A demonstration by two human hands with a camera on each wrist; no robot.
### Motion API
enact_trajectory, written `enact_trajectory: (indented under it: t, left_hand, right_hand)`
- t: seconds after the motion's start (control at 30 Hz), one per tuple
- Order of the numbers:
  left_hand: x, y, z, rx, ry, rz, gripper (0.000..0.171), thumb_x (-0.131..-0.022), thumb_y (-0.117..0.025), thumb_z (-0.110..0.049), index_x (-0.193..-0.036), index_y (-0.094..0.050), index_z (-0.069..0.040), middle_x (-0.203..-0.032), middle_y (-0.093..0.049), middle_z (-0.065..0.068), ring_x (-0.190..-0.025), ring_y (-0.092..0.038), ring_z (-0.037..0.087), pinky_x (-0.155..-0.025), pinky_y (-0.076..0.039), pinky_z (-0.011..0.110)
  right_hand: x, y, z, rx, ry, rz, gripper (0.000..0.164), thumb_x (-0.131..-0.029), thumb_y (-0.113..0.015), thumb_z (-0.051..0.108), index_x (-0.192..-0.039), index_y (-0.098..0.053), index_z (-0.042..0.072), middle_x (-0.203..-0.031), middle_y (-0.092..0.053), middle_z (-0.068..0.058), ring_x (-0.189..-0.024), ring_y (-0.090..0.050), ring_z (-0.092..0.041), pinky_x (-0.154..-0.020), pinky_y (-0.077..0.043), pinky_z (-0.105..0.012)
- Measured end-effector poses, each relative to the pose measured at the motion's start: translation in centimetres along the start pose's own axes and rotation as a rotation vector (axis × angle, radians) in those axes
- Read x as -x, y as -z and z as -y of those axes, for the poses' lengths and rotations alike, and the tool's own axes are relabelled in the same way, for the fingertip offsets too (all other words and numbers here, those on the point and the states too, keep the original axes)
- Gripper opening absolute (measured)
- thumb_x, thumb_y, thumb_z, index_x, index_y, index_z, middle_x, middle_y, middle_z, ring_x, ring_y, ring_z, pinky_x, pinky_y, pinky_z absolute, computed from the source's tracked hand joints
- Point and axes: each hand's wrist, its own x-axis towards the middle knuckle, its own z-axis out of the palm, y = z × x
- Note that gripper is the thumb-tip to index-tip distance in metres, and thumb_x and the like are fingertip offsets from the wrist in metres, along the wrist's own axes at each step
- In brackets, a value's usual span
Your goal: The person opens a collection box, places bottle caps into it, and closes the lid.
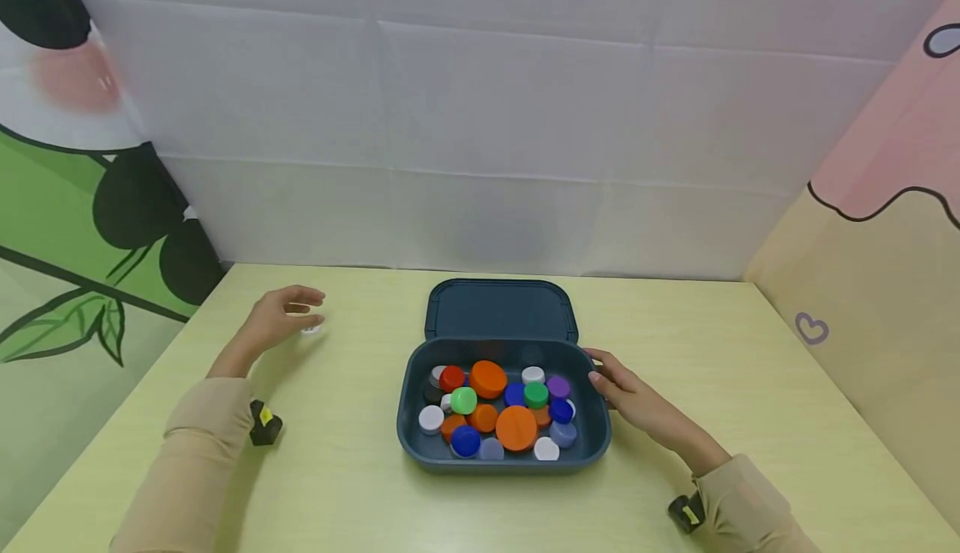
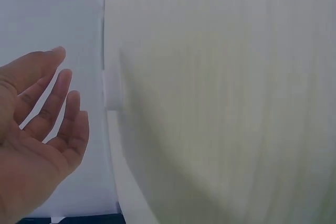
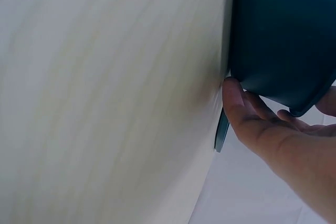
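Observation:
A dark blue plastic box (image 1: 504,467) stands in the middle of the table, filled with bottle caps in orange, blue, white, green, red and purple. My right hand (image 1: 633,399) grips the box's right side, thumb at the rim; in the right wrist view its fingers (image 3: 249,114) reach round the lower corner of the box (image 3: 286,35). At the left, my left hand (image 1: 281,319) hovers with fingers spread loosely and nothing between them. Beneath its fingertips a small white cap (image 1: 310,330) lies on the table; the left wrist view shows the cap (image 2: 113,90) apart from the hand (image 2: 44,129).
Behind the box lies its dark blue lid (image 1: 501,309). The pale wood table (image 1: 337,486) runs back to a white cloth wall (image 1: 487,119), with printed panels on both sides. A black wrist device (image 1: 265,424) hangs by the left sleeve, another (image 1: 686,513) by the right.

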Motion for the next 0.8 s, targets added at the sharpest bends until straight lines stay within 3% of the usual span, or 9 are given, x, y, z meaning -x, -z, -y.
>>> enact_trajectory:
  t: [0.33,0.8]
  left_hand:
    - [0.1,-0.1,0.7,-0.040,0.060,0.051,0.044,-0.086,-0.062,-0.017,-0.122,-0.050,0.004,-0.124,-0.051,0.028,-0.113,-0.048,0.044,-0.091,-0.044,0.051]
    - [-0.1,-0.4,1.6,-0.075,0.078,0.065,0.037,-0.083,-0.063,-0.008,-0.117,-0.054,0.004,-0.120,-0.053,0.028,-0.109,-0.052,0.044,-0.078,-0.052,0.040]
  right_hand:
    - [0.0,-0.1,0.1,0.004,-0.004,-0.007,0.048,-0.098,-0.034,0.037,-0.142,-0.025,0.018,-0.141,-0.033,-0.021,-0.127,-0.037,-0.041,-0.097,-0.041,-0.052]
    - [0.1,0.0,0.3,0.001,0.015,0.005,0.048,-0.099,-0.034,0.036,-0.142,-0.025,0.017,-0.142,-0.034,-0.020,-0.128,-0.037,-0.040,-0.098,-0.042,-0.050]
